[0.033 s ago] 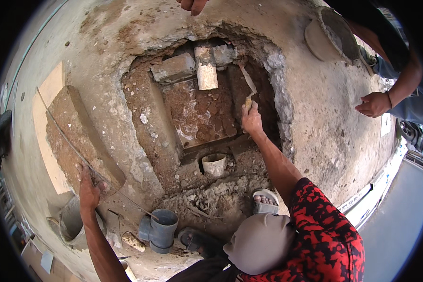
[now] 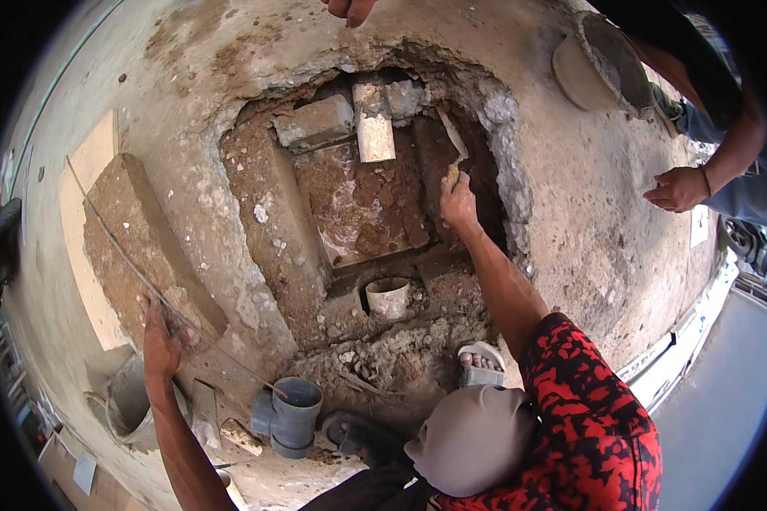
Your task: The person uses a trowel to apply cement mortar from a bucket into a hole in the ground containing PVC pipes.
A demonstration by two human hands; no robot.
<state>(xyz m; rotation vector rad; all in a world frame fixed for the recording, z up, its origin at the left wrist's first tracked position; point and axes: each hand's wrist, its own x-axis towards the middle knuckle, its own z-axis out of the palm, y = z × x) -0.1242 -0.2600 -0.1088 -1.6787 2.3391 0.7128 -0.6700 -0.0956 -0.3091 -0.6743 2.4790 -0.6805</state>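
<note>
My right hand (image 2: 458, 204) grips the handle of a trowel (image 2: 453, 134), its narrow blade pointing away into the right side of a dug pit (image 2: 268, 213). On the left, my left hand (image 2: 160, 345) lies with fingers extended against the edge of a thick broken slab (image 2: 136, 230). A thin rod (image 2: 119, 243) crosses the slab beside those fingers. A dirty white pipe (image 2: 375, 136) juts into the pit from its far wall, between bricks (image 2: 315, 123). Closer to me, an upright white pipe end (image 2: 389, 298) opens from the dirt. Between the pipes lies a muddy square floor (image 2: 362, 213).
A grey pipe tee (image 2: 290, 417), a second trowel (image 2: 206, 413) and a bucket (image 2: 132, 400) stand lower left. Another bucket (image 2: 601, 64) is upper right. A co-worker's hand (image 2: 680, 189) hangs at right; another person's fingers (image 2: 349, 10) show at the top edge.
The trowel has shifted slightly in angle, and my right hand has moved a little with it. My left hand stays in place on the slab.
</note>
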